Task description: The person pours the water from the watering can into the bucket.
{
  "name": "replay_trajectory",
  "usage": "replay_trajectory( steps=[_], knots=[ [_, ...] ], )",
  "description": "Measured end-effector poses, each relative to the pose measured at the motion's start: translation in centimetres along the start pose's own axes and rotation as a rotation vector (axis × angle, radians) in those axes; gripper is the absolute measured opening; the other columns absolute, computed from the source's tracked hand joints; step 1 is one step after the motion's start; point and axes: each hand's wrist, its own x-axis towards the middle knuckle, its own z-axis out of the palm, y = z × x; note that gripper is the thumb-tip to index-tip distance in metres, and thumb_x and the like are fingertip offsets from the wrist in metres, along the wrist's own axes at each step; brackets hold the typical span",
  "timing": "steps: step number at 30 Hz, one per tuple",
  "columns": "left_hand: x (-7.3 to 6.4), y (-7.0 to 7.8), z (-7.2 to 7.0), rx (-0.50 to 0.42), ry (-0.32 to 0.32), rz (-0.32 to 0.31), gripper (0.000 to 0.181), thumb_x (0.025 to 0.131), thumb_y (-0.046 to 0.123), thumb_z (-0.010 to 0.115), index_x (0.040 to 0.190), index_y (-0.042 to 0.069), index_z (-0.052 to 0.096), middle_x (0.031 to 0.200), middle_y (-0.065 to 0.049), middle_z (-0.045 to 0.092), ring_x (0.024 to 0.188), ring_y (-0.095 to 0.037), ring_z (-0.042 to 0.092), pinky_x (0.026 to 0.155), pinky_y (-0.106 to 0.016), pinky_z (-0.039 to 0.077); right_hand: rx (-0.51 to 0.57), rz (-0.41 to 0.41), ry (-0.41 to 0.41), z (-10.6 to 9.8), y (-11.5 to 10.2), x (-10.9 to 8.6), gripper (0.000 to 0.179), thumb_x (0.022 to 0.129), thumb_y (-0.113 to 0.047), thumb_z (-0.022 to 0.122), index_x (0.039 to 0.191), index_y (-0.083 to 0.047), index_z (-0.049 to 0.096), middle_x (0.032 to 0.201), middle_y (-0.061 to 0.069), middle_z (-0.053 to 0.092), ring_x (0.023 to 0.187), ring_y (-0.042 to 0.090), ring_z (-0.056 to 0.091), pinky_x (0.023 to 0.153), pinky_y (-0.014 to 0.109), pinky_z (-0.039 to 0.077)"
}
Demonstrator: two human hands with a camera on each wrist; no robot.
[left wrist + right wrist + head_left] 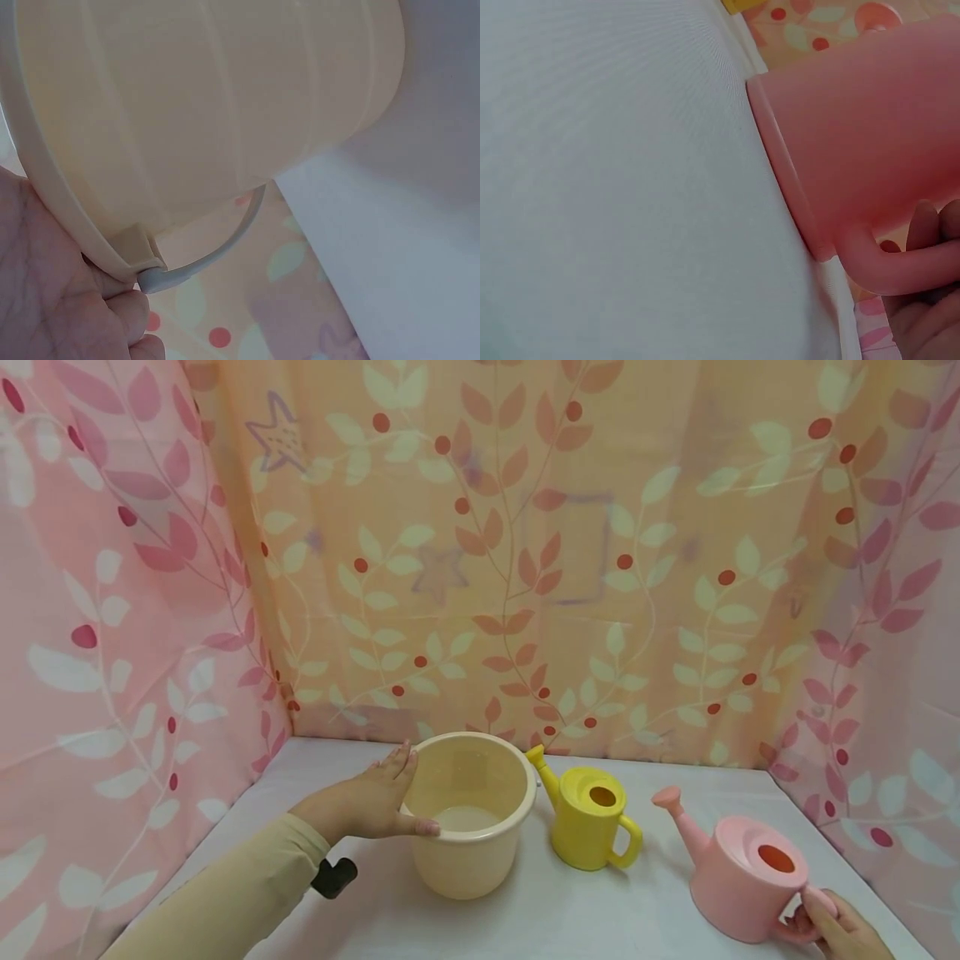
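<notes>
A cream plastic bucket [467, 868] stands upright on the white table. My left hand [375, 797] rests against the left side of its rim, fingers spread and thumb laid along the front edge. In the left wrist view, the palm [56, 292] lies at the rim beside the grey bail handle [217, 251]. At the right, my right hand [840, 927] grips the handle of a pink watering can [738, 885]. The right wrist view shows fingers [924, 225] wrapped round that handle [900, 271], with the can's base against the white cloth.
Between the bucket and the pink can stands a yellow watering can [585, 831], its spout close to the bucket's rim. Patterned curtains [510, 568] enclose the white table [600, 918] at the back and sides. A black device [333, 877] sits under the left wrist.
</notes>
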Motion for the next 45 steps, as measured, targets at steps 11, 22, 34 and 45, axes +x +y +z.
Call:
replay_trajectory(
  steps=[11, 22, 34, 45],
  knots=[
    [0.1, -0.1, 0.1, 0.009, -0.006, -0.004, 0.118, 0.070, 0.077, 0.048, 0.142, -0.009, 0.013, 0.149, -0.025, 0.002, 0.138, -0.034, 0.006, 0.108, -0.049, 0.017, 0.002, -0.142, -0.064, 1.1, -0.6, 0.0, 0.046, 0.101, -0.028, 0.027, 0.065, -0.001, 0.035, 0.054, 0.008, 0.038, 0.053, 0.023, 0.040, 0.046, 0.031, 0.031],
    [0.1, 0.0, 0.2, 0.006, -0.012, -0.014, 0.118, 0.070, 0.077, 0.048, 0.143, -0.008, 0.012, 0.150, -0.024, 0.000, 0.138, -0.033, 0.005, 0.108, -0.049, 0.017, -0.088, 0.312, 0.413, 2.2, -3.2, -0.9, 0.062, 0.088, -0.061, 0.035, 0.076, -0.001, 0.044, 0.058, 0.003, 0.043, 0.053, 0.017, 0.041, 0.047, 0.026, 0.035],
    [0.3, 0.0, 0.1, 0.022, -0.001, -0.002, 0.117, 0.071, 0.077, 0.047, 0.142, -0.009, 0.012, 0.149, -0.025, 0.004, 0.138, -0.034, 0.006, 0.108, -0.050, 0.017, -0.012, 0.360, 0.496, 1.4, -4.5, -1.1, 0.055, 0.090, -0.056, 0.032, 0.070, -0.005, 0.042, 0.056, 0.005, 0.040, 0.053, 0.023, 0.042, 0.047, 0.023, 0.038],
    [0.1, 0.0, 0.2, 0.030, -0.008, -0.007, 0.116, 0.072, 0.076, 0.047, 0.143, -0.008, 0.011, 0.149, -0.025, 0.003, 0.139, -0.032, 0.005, 0.109, -0.049, 0.016, 0.197, 0.308, 0.654, 1.6, -7.3, -1.1, 0.043, 0.086, -0.054, 0.045, 0.085, -0.010, 0.050, 0.061, -0.004, 0.045, 0.057, 0.015, 0.042, 0.047, 0.009, 0.041]
  ],
)
